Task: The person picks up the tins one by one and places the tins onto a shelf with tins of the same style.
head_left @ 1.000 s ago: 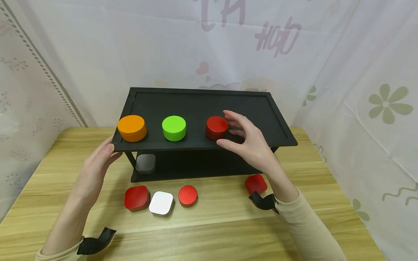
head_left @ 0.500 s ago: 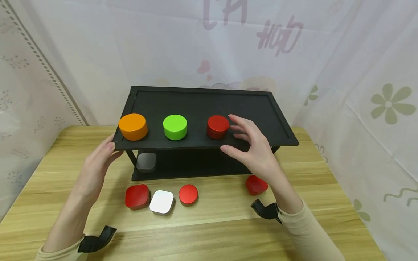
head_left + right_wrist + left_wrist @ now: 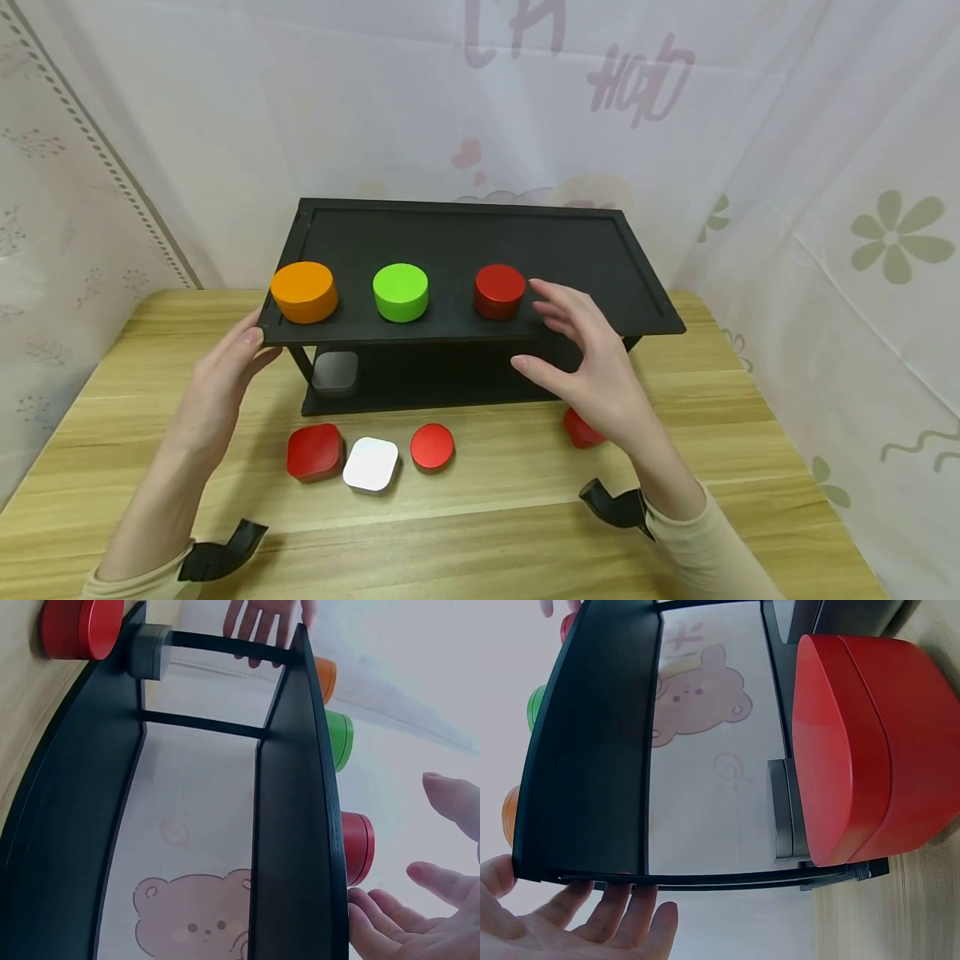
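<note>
A black two-tier shelf [image 3: 465, 237] stands on the table. Its top board carries three round boxes in a row: orange [image 3: 304, 292], green [image 3: 401, 292] and dark red [image 3: 499, 292]. My left hand [image 3: 217, 379] holds the shelf's left front corner; in the left wrist view the thumb lies over the board's edge and the fingers sit against the side frame. To the right of the dark red box, my right hand [image 3: 600, 383] hovers with fingers spread, apart from it and holding nothing. A grey rounded-square box [image 3: 335, 373] rests at the lower tier's left end.
In front of the shelf lie a red rounded-square box [image 3: 315, 452], a white rounded-square box [image 3: 371, 464] and a red round box [image 3: 432, 447]. Another red box [image 3: 581, 429] is partly hidden by my right arm. A printed curtain [image 3: 375, 100] hangs behind the table [image 3: 480, 533].
My right hand has drawn back from the dark red box, to the right and towards me, widening the gap. The left hand and all the boxes have stayed in place.
</note>
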Tool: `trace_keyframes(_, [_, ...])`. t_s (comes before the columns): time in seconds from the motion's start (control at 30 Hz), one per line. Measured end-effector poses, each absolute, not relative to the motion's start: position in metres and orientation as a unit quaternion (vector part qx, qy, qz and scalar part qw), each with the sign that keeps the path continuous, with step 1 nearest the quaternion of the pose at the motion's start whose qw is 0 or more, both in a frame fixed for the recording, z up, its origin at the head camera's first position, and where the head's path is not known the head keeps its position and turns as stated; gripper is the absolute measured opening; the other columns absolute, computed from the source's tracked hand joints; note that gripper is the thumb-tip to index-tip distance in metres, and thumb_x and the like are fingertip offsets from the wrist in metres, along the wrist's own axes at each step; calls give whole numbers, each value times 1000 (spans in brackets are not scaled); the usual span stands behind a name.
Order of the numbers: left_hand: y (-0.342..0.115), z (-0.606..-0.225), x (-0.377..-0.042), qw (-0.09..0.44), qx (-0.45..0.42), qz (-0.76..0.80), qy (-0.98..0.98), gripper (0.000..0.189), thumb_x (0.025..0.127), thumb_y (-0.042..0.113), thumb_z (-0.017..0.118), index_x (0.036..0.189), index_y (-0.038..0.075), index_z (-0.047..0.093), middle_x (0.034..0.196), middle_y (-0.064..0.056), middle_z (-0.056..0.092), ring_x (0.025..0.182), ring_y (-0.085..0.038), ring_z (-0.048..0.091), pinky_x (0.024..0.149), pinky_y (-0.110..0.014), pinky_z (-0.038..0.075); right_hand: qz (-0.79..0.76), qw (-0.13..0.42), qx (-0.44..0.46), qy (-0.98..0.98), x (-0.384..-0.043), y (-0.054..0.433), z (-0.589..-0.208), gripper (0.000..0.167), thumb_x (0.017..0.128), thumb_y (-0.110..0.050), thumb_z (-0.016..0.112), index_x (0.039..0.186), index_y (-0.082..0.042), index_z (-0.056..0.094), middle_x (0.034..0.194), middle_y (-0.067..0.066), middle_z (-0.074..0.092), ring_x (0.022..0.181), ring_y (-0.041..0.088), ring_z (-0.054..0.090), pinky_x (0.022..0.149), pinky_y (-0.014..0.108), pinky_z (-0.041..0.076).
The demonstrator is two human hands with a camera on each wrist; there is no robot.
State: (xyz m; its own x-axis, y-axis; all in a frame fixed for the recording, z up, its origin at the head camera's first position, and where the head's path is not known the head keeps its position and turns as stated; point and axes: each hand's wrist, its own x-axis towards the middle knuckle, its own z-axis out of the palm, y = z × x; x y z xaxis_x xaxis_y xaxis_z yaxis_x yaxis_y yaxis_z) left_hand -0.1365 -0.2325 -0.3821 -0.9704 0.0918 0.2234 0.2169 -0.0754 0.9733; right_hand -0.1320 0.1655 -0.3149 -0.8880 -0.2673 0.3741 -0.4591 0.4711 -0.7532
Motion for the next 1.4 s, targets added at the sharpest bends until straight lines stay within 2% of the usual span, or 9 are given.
trace_keyframes(0.4, [-233,-382,-136,43,-114,-720,-683,45,112,21,37,154,10,47,154,5,51,141,-12,40,105,-13,41,483,112,230,-837,-119,168,-319,68,84,-9,85,146,-11,55,145,7,56,129,19,60,113,29,51])
trace_keyframes(0.6, [-230,-378,-135,42,-111,-714,-690,46,112,23,37,155,8,46,155,4,50,141,-12,40,106,-13,41,486,93,239,-836,-114,168,-322,68,85,-8,84,146,-10,53,145,5,55,130,20,59,111,31,53])
trace_keyframes(0.9, [-230,-378,-134,41,-111,-715,-689,46,112,22,37,155,8,46,156,3,49,142,-13,40,106,-12,41,477,78,248,-839,-112,165,-330,69,85,-11,85,147,-16,54,141,2,59,127,14,60,108,31,55])
trace_keyframes(1.13, [-230,-378,-134,40,-110,-713,-692,46,112,23,37,156,9,45,157,3,48,143,-13,38,106,-13,40,458,63,260,-848,-111,163,-338,68,86,-14,84,147,-22,54,138,-6,60,128,15,60,108,33,56])
trace_keyframes(1.4, [-231,-378,-134,39,-111,-710,-694,47,112,23,37,156,9,45,158,3,47,142,-13,38,106,-12,40,446,24,254,-858,-110,158,-346,71,86,-13,85,148,-26,52,141,-7,59,130,18,59,107,39,56])
